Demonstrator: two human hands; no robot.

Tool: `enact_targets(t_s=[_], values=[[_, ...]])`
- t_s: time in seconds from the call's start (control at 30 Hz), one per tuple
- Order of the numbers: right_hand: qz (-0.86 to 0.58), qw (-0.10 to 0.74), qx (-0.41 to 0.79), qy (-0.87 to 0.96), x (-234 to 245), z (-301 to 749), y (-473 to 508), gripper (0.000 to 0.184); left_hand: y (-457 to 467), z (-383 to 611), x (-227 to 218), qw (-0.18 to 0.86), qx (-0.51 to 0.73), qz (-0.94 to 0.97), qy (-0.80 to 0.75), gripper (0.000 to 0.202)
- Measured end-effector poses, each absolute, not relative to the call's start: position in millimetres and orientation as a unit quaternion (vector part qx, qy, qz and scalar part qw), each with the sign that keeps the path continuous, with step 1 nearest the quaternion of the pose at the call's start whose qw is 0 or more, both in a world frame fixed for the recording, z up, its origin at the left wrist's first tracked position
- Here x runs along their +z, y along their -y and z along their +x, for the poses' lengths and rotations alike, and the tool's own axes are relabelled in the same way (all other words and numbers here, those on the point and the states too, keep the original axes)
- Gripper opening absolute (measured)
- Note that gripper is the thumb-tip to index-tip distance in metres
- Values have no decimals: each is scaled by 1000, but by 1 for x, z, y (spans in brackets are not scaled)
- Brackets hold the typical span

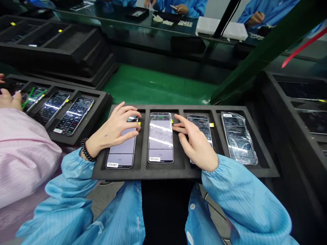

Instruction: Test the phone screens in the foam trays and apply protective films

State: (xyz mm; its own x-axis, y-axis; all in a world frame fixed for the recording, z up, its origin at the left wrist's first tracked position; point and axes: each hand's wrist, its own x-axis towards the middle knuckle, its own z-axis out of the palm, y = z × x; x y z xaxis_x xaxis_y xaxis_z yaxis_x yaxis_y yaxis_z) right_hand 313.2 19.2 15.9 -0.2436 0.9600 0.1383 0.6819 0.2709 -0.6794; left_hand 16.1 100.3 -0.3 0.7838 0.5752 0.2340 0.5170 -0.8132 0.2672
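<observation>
In front of me a black foam tray (pixel 163 173) holds several smartphones in separate slots. My left hand (pixel 119 126) lies over the leftmost smartphone (pixel 121 153), its fingers spread across the upper screen. Beside it, a second smartphone (pixel 160 136) shows a pale lit screen with green marks at the top. My right hand (pixel 195 141) hovers at that phone's right edge, fingers extended, partly covering a third smartphone (pixel 204 126) with a dark screen of text. In the rightmost slot lies a smartphone (pixel 238 137) under crinkled clear film. Neither hand grips anything.
Another foam tray (pixel 102 109) with phones sits at left, near a co-worker's hand (pixel 10 100) and pink sleeve (pixel 22 149). Stacked foam trays (pixel 76 64) rise behind it. A green post (pixel 258 51) slants at right beside more trays (pixel 288 119). People in blue work across the bench.
</observation>
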Motion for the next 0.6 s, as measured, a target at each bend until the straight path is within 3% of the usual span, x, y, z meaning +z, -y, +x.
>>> enact_targets(t_s=[0.37, 0.6], values=[[-556, 294, 221, 745, 18, 310, -15, 48, -98, 9, 2, 142, 162, 940, -265, 39], [-526, 272, 266, 760, 27, 315, -16, 49, -103, 14, 0, 163, 153, 944, -242, 39]])
